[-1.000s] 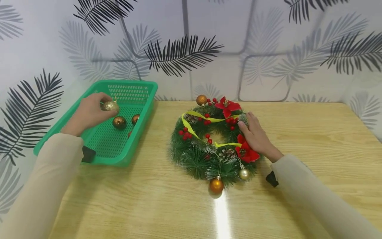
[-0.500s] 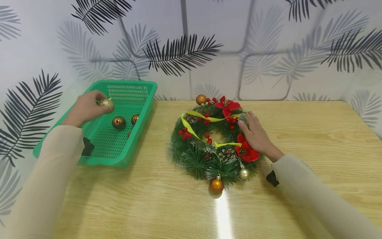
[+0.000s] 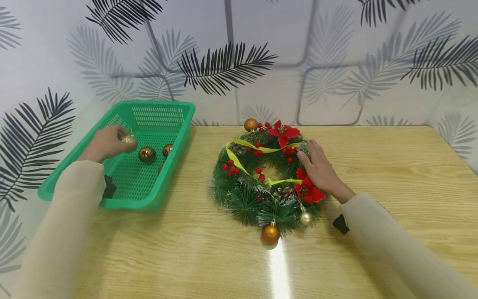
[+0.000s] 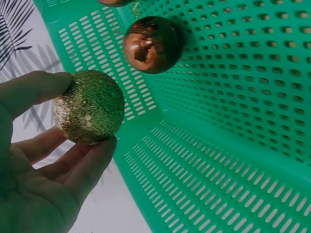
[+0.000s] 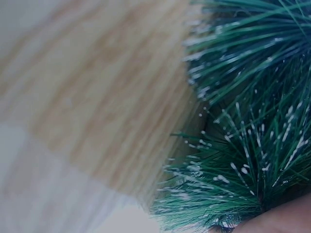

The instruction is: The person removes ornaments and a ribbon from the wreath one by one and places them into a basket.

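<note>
In the head view my left hand (image 3: 102, 143) is over the left part of the green basket (image 3: 158, 199), pinching a glittery gold Christmas bauble (image 3: 129, 140). The left wrist view shows this gold bauble (image 4: 90, 108) between thumb and fingertips, with a shiny copper bauble (image 4: 153, 44) close by in the basket. On the table lies a green wreath (image 3: 244, 203) with red flowers, berries, pinecones and a yellow ribbon. My right hand (image 3: 322, 169) rests on its right side with fingers extended. Frosted needles (image 5: 252, 160) and a sliver of that hand appear in the right wrist view.
Inside the basket are a brown bauble (image 3: 147, 155), another brown bauble (image 3: 167, 150) and a partly hidden red item. An orange bauble (image 3: 270, 233) and a pale gold bauble (image 3: 305, 218) hang at the wreath's near edge. A leaf-patterned wall (image 3: 269, 95) stands behind the wooden table (image 3: 392, 166).
My left hand has shifted a little left with the gold bauble, rising slightly and then dropping lower over the basket. The right hand and the wreath have stayed in place.
</note>
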